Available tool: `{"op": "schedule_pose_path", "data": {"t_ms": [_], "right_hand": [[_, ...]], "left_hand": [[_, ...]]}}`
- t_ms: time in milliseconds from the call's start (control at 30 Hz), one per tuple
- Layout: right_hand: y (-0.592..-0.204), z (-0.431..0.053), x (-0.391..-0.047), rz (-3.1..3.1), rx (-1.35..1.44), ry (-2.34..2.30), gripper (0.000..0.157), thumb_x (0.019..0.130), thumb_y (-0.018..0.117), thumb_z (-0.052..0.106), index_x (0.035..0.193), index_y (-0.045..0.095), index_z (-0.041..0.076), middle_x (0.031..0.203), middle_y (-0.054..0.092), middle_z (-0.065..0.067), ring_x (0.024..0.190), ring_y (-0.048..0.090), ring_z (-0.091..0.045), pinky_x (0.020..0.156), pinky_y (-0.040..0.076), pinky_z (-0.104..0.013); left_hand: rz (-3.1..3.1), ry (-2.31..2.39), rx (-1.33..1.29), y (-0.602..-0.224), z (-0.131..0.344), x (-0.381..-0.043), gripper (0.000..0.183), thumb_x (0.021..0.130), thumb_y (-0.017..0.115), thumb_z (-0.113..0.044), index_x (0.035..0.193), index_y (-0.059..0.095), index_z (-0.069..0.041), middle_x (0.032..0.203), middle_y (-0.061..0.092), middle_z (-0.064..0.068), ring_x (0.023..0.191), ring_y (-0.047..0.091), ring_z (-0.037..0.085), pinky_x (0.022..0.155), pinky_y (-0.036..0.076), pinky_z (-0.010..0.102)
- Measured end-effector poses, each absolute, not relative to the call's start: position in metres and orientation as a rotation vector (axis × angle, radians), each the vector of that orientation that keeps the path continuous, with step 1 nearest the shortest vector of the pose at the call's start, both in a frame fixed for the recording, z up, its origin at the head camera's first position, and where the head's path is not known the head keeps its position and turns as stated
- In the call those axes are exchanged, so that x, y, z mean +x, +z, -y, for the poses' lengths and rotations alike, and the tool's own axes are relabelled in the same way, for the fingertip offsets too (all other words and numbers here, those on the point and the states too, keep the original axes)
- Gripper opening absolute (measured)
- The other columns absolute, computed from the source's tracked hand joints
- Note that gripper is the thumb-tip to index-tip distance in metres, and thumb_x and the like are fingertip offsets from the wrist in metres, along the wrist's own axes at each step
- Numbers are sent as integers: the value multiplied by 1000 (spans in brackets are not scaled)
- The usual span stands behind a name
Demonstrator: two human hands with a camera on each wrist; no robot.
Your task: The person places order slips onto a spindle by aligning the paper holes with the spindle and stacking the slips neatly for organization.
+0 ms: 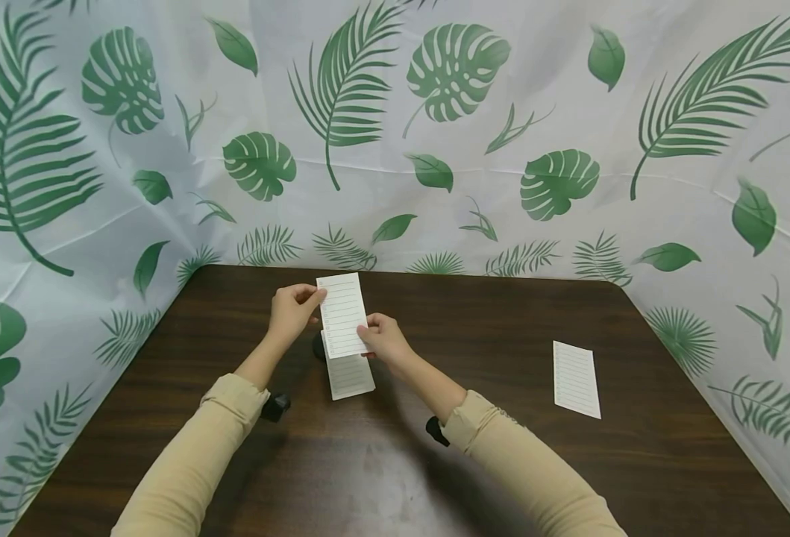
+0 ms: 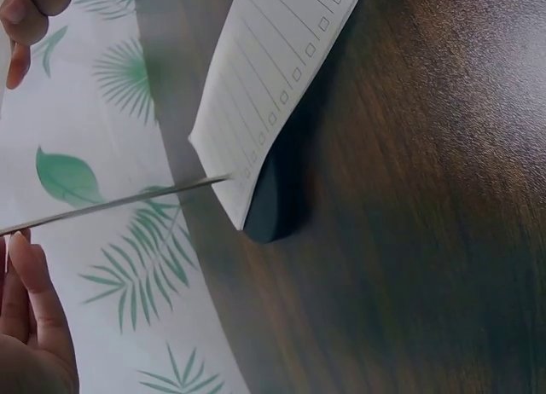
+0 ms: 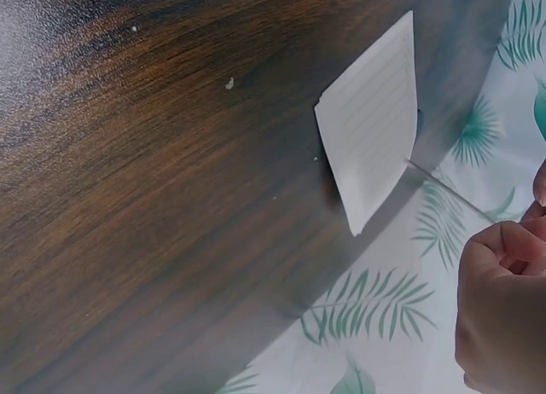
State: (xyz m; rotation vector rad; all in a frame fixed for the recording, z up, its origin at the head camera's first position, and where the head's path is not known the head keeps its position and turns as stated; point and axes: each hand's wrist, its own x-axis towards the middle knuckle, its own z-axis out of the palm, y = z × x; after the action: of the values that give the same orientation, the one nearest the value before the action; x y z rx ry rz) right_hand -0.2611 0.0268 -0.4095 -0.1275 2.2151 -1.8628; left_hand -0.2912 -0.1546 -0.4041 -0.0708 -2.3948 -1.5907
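Observation:
Both hands hold a white checklist sheet (image 1: pixel 342 309) with ruled lines and small boxes, raised above the table. My left hand (image 1: pixel 290 315) pinches its upper left edge between thumb and fingers. At the lower right edge, the thumb of my right hand (image 1: pixel 386 340) lies on its face, with the fingers behind. The left wrist view shows the held sheet (image 2: pixel 111 206) edge-on, as a thin line. Beneath it, a similar checklist pad (image 1: pixel 352 380) leans on a dark rounded object (image 2: pixel 266 211), whose kind I cannot tell.
Another white lined sheet (image 1: pixel 576 380) lies apart on the right side of the dark wooden table (image 1: pixel 475 328). Leaf-printed white cloth (image 1: pixel 381 201) hangs behind the table and along its sides. A black wrist device (image 1: pixel 276 407) sits under the left sleeve.

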Motion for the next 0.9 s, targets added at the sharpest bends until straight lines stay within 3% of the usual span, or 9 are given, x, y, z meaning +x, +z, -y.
{"op": "schedule_pose_path", "data": {"t_ms": [100,367,533,633,767,900], "right_hand": [[-409,-27,-261,-2214,-138,-1878,14,95,48,3,102,54,-8,80,66,-15,52,51,-7,49,41,-19],[-409,-27,-261,-2228,-155,-1844,16,96,48,3,105,52,-9,93,67,-26,54,52,-6,49,43,-17],[-410,-26,-262,-2218,-152,-1857,16,96,48,3,105,52,-9,91,67,-25,54,52,-5,48,43,-16],[-410,-26,-261,-2219,-161,-1848,16,96,48,3,105,52,-9,90,67,-25,54,53,-5,48,44,-17],[-411,-25,-260,-2214,-170,-1842,15,97,48,3,105,51,-10,94,66,-28,54,53,-4,50,46,-19],[-411,-25,-261,-2213,-163,-1837,15,97,48,2,105,51,-10,96,66,-29,54,54,-4,51,46,-19]], "left_hand": [[2394,-1570,-96,-405,155,-292,27,91,64,-18,100,68,7,91,68,24,54,61,13,52,58,28],[2398,-1527,-114,-407,154,-292,22,90,64,-15,92,68,7,79,66,20,55,62,29,56,59,45],[2408,-1484,-128,-407,153,-294,20,91,62,-12,91,67,7,75,65,19,54,63,36,56,58,48],[2408,-1488,-126,-407,154,-294,19,90,63,-11,90,67,7,74,65,19,47,60,27,53,58,43],[2416,-1490,-139,-407,155,-295,20,90,63,-12,90,67,7,73,64,18,41,52,7,45,55,27],[2408,-1598,-125,-407,158,-296,22,91,62,-14,93,67,8,72,62,13,47,53,5,44,52,20]]}}
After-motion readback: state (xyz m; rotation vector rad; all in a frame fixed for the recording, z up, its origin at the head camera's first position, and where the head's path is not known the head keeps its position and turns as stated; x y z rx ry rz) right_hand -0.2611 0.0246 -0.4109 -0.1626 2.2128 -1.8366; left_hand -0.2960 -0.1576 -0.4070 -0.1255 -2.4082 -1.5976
